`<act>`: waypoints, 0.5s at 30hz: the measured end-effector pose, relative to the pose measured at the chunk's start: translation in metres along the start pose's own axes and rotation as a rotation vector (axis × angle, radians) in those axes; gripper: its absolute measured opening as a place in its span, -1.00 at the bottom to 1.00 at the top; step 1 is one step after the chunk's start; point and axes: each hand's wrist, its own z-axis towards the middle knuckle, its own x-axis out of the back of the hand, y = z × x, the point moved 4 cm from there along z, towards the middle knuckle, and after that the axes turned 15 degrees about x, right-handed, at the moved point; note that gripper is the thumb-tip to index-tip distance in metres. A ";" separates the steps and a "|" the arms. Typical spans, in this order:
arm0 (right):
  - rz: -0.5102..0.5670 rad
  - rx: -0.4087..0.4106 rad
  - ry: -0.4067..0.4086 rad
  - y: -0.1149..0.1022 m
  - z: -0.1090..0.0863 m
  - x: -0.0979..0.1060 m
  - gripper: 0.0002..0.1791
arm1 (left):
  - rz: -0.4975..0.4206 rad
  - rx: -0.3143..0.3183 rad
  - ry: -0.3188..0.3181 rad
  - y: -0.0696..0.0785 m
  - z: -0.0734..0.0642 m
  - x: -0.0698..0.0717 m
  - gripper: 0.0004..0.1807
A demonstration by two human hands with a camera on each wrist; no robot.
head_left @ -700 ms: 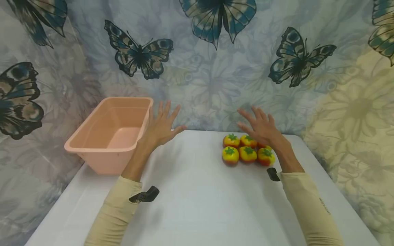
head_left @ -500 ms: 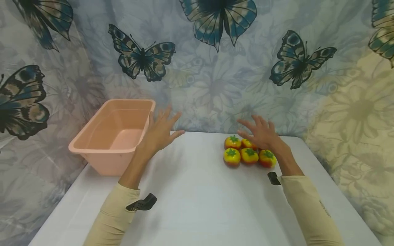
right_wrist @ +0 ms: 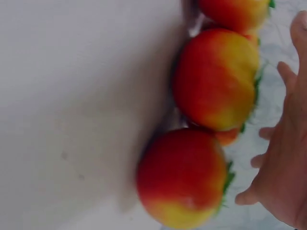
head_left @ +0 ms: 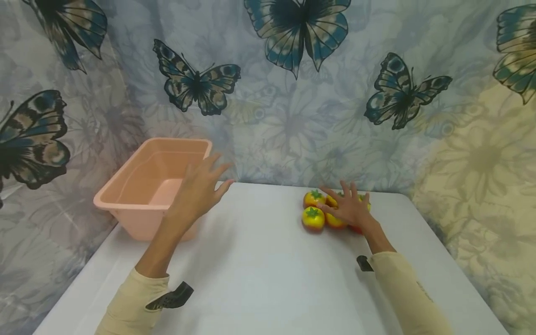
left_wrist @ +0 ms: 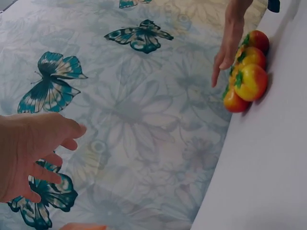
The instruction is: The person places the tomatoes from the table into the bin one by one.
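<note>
Red-and-yellow fruits (head_left: 313,219) with green leafy tops, like tomatoes or persimmons, sit in two tight rows on the white table's right half. Over them hovers my right hand (head_left: 351,210), fingers spread, hiding several in the head view. The right wrist view shows that hand (right_wrist: 288,158) beside the leafy tops of the fruits (right_wrist: 216,79), a gap between them. My left hand (head_left: 193,188) is raised in front of the peach plastic basin (head_left: 138,205), covering part of its right side. In the left wrist view the left hand (left_wrist: 36,151) has loosely bent fingers and holds nothing.
The white table (head_left: 259,279) runs between basin and fruits. Behind it and at the sides hangs a floral cloth (head_left: 284,116) with printed butterflies. A black strap piece (head_left: 171,298) sticks out from the left sleeve, another (head_left: 364,264) from the right.
My right hand has come down over the fruits and now covers more of them. The left hand has drawn left and lower, nearer to me. The head view has shifted slightly.
</note>
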 end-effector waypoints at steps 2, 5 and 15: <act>-0.017 -0.003 -0.008 0.003 -0.001 -0.008 -0.09 | -0.005 0.009 0.007 -0.004 -0.002 0.001 -0.51; -0.054 -0.011 -0.025 0.009 -0.004 -0.023 -0.11 | -0.014 0.017 0.016 -0.010 -0.005 0.004 -0.53; -0.136 0.014 0.029 0.007 -0.001 -0.033 -0.15 | -0.043 0.036 0.077 -0.045 -0.025 0.021 -0.57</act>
